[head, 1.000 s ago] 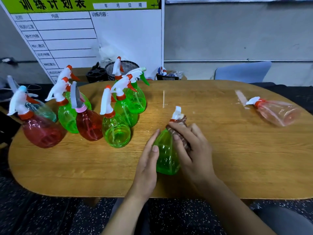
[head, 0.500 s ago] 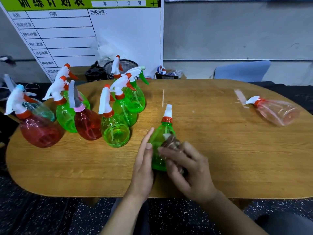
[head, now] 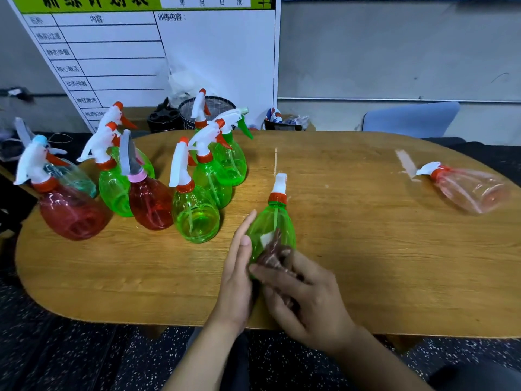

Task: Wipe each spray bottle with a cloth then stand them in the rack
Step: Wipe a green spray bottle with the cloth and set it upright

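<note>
Left hand (head: 235, 280), fingers straight, steadied the upright green spray bottle (head: 275, 224) on the wooden table (head: 366, 263); right hand (head: 304, 297) pinched a brown cloth (head: 275, 253) against it.

Head-worn camera looks forward and down, close over the table (head: 366, 277).

Steadying green bottle (head: 275, 224) with flat left hand (head: 236, 280), right hand (head: 307, 300) pressing brown cloth (head: 275, 253) against it, on table (head: 366, 263).
</note>
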The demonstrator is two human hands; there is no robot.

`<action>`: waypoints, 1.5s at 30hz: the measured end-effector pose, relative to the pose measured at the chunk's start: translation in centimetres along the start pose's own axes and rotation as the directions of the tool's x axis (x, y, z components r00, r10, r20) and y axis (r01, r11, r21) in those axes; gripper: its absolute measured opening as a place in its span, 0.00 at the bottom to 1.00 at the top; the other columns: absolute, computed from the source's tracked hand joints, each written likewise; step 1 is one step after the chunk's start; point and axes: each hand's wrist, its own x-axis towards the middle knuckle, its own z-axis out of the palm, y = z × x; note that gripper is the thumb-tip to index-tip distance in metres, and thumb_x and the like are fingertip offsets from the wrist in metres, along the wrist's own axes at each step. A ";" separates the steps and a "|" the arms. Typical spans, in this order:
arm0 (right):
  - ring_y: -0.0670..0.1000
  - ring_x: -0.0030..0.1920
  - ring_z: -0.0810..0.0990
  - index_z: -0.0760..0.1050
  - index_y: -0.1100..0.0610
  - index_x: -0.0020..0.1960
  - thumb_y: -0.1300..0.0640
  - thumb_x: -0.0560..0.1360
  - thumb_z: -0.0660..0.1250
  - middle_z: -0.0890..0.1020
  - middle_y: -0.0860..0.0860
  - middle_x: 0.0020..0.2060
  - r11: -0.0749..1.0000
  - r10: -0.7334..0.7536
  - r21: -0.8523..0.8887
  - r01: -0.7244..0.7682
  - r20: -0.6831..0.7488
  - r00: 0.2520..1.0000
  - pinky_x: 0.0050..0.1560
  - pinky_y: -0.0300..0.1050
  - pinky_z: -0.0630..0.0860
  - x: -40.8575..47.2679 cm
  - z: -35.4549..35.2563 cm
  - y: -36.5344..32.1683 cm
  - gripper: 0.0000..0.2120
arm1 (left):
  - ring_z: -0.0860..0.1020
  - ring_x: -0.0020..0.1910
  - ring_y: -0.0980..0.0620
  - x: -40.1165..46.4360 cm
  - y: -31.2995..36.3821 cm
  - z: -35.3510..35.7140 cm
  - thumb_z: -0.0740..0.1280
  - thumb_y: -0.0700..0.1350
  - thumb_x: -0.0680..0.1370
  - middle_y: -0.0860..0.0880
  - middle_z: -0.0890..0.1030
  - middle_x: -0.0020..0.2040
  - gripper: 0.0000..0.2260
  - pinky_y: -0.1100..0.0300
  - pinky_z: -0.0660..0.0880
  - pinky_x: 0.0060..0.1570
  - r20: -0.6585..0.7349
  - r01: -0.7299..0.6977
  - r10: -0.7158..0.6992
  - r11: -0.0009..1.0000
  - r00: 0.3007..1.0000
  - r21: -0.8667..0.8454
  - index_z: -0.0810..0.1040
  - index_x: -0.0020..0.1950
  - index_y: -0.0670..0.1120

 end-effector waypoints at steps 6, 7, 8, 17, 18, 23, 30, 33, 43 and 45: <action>0.49 0.45 0.79 0.83 0.55 0.65 0.58 0.82 0.67 0.79 0.53 0.49 0.981 0.122 0.157 -0.111 -0.060 0.991 0.43 0.42 0.76 -0.2 -0.5 -0.3 0.14 | 0.74 0.77 0.45 -0.2 0.2 0.3 0.58 0.62 0.87 0.49 0.76 0.77 0.21 0.38 0.66 0.79 -0.042 -0.046 0.048 0.997 0.998 0.056 0.72 0.79 0.61; 0.49 0.45 0.78 0.83 0.55 0.64 0.58 0.82 0.66 0.79 0.52 0.48 0.956 0.213 0.234 -0.177 -0.138 0.967 0.43 0.42 0.74 0.3 -0.5 -0.4 0.13 | 0.72 0.78 0.45 -0.2 0.0 0.1 0.59 0.64 0.85 0.49 0.75 0.78 0.22 0.37 0.64 0.79 -0.043 -0.049 0.053 0.995 0.998 0.082 0.72 0.78 0.62; 0.50 0.46 0.79 0.83 0.55 0.64 0.57 0.82 0.64 0.80 0.52 0.48 0.913 0.328 0.325 -0.245 -0.232 0.916 0.44 0.43 0.74 0.8 -0.5 -0.4 0.13 | 0.71 0.79 0.46 -0.2 -0.2 0.0 0.59 0.66 0.83 0.51 0.75 0.78 0.23 0.36 0.63 0.80 -0.032 -0.050 0.053 0.994 0.998 0.095 0.72 0.78 0.64; 0.58 0.50 0.81 0.78 0.54 0.54 0.58 0.86 0.63 0.83 0.59 0.51 0.423 0.834 0.748 -0.512 -0.102 0.542 0.54 0.62 0.77 2.3 1.8 0.8 0.05 | 0.71 0.79 0.49 -0.4 -0.3 -0.1 0.75 0.71 0.73 0.54 0.73 0.79 0.37 0.36 0.66 0.78 0.046 -0.091 0.088 0.993 0.995 0.075 0.70 0.79 0.63; 0.56 0.49 0.80 0.77 0.54 0.53 0.58 0.86 0.63 0.83 0.58 0.49 0.425 0.833 0.749 -0.509 -0.103 0.544 0.53 0.59 0.77 2.3 1.9 0.7 0.05 | 0.72 0.79 0.47 -0.3 -0.3 -0.2 0.75 0.69 0.73 0.53 0.73 0.79 0.36 0.35 0.65 0.79 0.053 -0.082 0.079 0.995 0.995 0.060 0.70 0.79 0.62; 0.53 0.47 0.79 0.77 0.55 0.52 0.58 0.86 0.63 0.83 0.55 0.47 0.443 0.824 0.760 -0.476 -0.136 0.550 0.52 0.56 0.76 1.8 1.5 0.9 0.06 | 0.74 0.77 0.45 -0.3 -0.1 -0.1 0.75 0.63 0.76 0.48 0.76 0.77 0.32 0.34 0.65 0.78 0.106 -0.043 0.039 0.999 0.994 0.033 0.72 0.79 0.59; 0.57 0.47 0.78 0.78 0.51 0.54 0.50 0.81 0.64 0.82 0.54 0.48 0.514 0.801 0.701 -0.495 -0.185 0.570 0.52 0.67 0.76 0.9 1.0 1.2 0.07 | 0.64 0.83 0.51 0.2 -1.0 -0.4 0.59 0.59 0.83 0.58 0.70 0.81 0.23 0.36 0.58 0.81 0.127 -0.029 0.012 0.991 0.992 0.131 0.69 0.79 0.68; 0.59 0.43 0.76 0.76 0.50 0.57 0.48 0.82 0.63 0.80 0.52 0.44 0.637 0.716 0.584 -0.504 -0.204 0.668 0.46 0.62 0.76 0.9 1.0 0.5 0.08 | 0.64 0.83 0.49 0.2 -1.2 -0.6 0.57 0.64 0.83 0.56 0.69 0.82 0.23 0.35 0.58 0.81 0.131 -0.030 0.014 0.992 0.991 0.124 0.68 0.79 0.68; 0.44 0.44 0.78 0.82 0.54 0.65 0.55 0.85 0.63 0.78 0.46 0.48 0.914 0.405 0.099 -0.394 -0.283 0.869 0.43 0.35 0.72 3.8 -1.2 1.3 0.13 | 0.65 0.80 0.65 0.0 -0.9 0.0 0.60 0.63 0.83 0.66 0.71 0.78 0.22 0.47 0.60 0.83 0.137 -0.038 0.017 0.987 0.990 0.154 0.72 0.77 0.66; 0.43 0.42 0.77 0.81 0.51 0.68 0.50 0.86 0.61 0.75 0.44 0.48 0.936 0.334 -0.042 -0.349 -0.204 0.920 0.40 0.36 0.74 3.8 -1.0 1.3 0.15 | 0.66 0.81 0.60 0.1 -0.7 0.0 0.60 0.63 0.84 0.62 0.71 0.79 0.21 0.44 0.60 0.82 0.116 -0.029 0.013 0.991 0.993 0.134 0.73 0.78 0.65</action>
